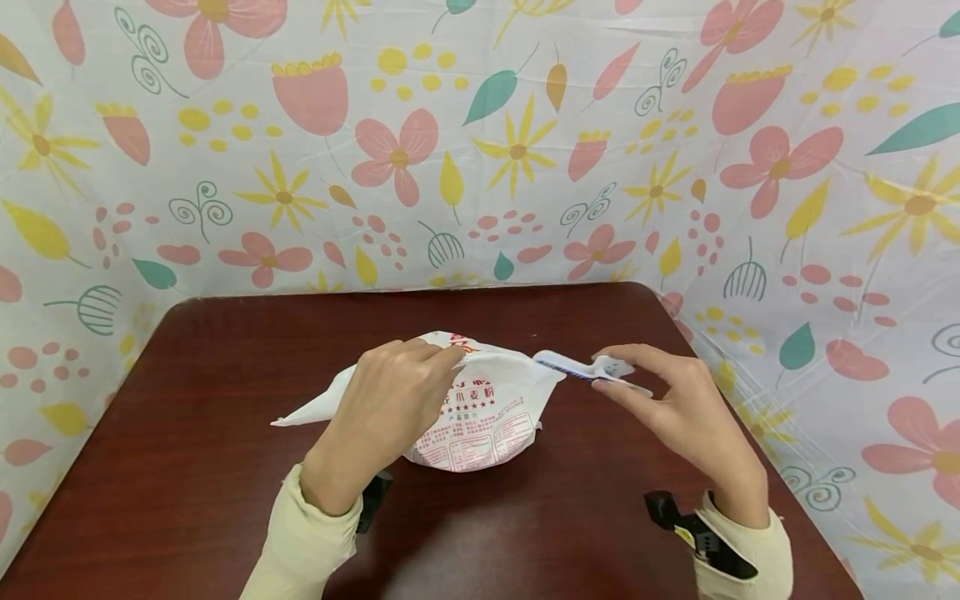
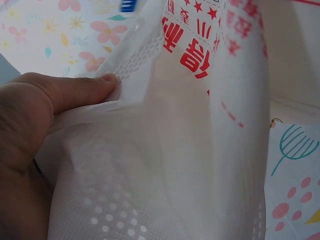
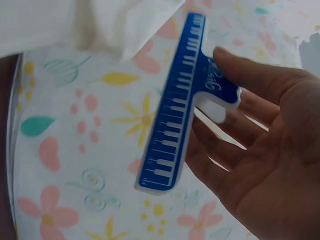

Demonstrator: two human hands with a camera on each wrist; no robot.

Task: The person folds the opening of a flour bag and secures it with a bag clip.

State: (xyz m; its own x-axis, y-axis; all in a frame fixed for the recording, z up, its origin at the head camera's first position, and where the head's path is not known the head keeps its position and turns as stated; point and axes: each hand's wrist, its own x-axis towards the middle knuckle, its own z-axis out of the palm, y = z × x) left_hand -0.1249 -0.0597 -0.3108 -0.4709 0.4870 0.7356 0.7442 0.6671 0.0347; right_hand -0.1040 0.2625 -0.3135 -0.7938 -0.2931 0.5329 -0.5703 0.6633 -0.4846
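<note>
A white flour bag [image 1: 480,421] with red printing stands on the table, its upper part folded over toward the left. My left hand [image 1: 393,387] grips the folded top; in the left wrist view, the thumb presses on the white woven plastic [image 2: 115,165], and the other fingers are hidden behind it. Just right of the bag, my right hand [image 1: 693,408] pinches a blue and white clip [image 3: 172,107] with a piano-key pattern by its handle tabs. The clip's long bar points at the bag's right upper corner; whether they touch, I cannot tell.
The dark reddish-brown table [image 1: 187,467] extends around the bag. A white cloth [image 1: 480,167] with printed flowers and leaves hangs behind the table and along its sides. Black wrist straps [image 1: 705,533] sit over the cream sleeves.
</note>
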